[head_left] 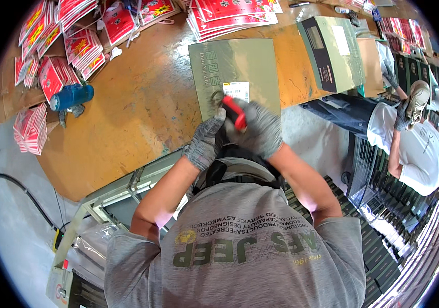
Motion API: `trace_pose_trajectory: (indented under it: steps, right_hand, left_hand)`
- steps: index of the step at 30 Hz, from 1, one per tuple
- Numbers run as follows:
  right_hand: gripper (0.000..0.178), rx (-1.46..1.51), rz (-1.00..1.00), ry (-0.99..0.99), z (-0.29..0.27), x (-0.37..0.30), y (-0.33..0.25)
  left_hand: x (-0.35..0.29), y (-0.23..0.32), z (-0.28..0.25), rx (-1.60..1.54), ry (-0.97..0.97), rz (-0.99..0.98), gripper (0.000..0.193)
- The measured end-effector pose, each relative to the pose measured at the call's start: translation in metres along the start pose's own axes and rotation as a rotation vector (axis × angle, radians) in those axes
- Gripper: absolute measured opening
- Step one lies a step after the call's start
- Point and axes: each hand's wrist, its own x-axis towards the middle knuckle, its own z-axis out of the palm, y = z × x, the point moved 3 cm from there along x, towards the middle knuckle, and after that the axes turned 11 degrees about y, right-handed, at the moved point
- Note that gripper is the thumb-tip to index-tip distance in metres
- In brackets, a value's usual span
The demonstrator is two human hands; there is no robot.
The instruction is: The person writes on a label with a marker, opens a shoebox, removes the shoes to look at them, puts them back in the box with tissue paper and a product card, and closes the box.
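Note:
A flat olive-green printed shoe box (193, 66) lies at the table's edge in front of me, with a white label (237, 91) on it. Over its near part, my gloved right hand (258, 128) is closed around a red-and-black hand tool (236, 114) whose kind I cannot make out; motion smears the hand. My left hand (205, 142), in a grey knit glove, sits just left of it with curled fingers and the thumb up against the tool's dark side. What those left fingers hold is hidden.
Another green box (335, 54) stands to the right on the brown table (122, 128). Stacks of red printed cards (83, 49) and a blue bottle (73, 96) are at the left. A co-worker (409, 138) on the right holds a shoe (417, 102).

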Motion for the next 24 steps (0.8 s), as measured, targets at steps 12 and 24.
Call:
trace_pose_trajectory:
  steps: [12, 24]
  right_hand:
    - [0.054, -0.248, 0.373, -0.185, 0.021, 0.073, 0.034]
    - [0.055, -0.103, 0.362, 0.264, 0.016, -0.074, 0.103]
  left_hand:
    - [0.012, 0.013, -0.014, 0.145, -0.005, -0.128, 0.058]
    - [0.079, 0.145, -0.106, 0.805, 0.627, 1.061, 0.051]
